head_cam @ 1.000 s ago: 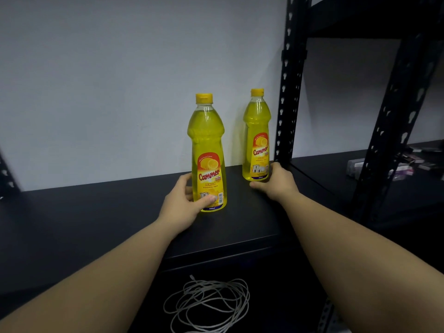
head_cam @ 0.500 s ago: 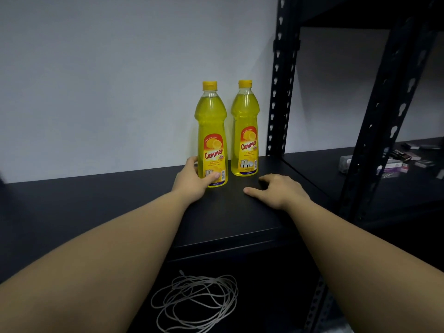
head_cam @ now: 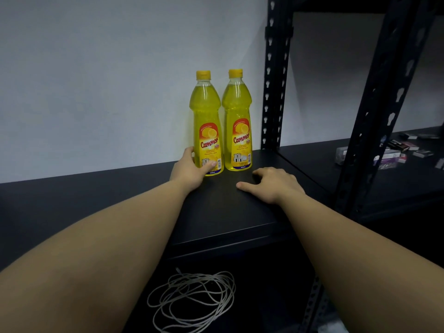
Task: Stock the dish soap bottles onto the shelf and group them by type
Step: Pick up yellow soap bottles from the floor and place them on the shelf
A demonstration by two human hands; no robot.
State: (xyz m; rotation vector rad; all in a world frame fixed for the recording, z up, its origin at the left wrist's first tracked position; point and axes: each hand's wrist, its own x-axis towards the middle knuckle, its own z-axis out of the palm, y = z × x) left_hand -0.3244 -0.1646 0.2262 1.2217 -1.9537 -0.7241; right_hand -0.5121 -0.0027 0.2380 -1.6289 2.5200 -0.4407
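Two yellow lemon dish soap bottles stand upright side by side at the back of the black shelf (head_cam: pixel 96 203), against the white wall. My left hand (head_cam: pixel 189 169) wraps the base of the left bottle (head_cam: pixel 207 121), thumb on its label. The right bottle (head_cam: pixel 237 118) stands free, close to the black shelf post (head_cam: pixel 274 92). My right hand (head_cam: pixel 274 183) lies on the shelf surface in front of the right bottle, fingers loosely curled, holding nothing and apart from the bottle.
A coil of grey cable (head_cam: pixel 192 301) lies on the level below the shelf. Several small boxes (head_cam: pixel 394 155) are scattered on the neighbouring shelf to the right, behind a second black post (head_cam: pixel 374 104).
My left hand slid the left bottle back beside the right one. My right hand let go of the right bottle and drew back onto the shelf.
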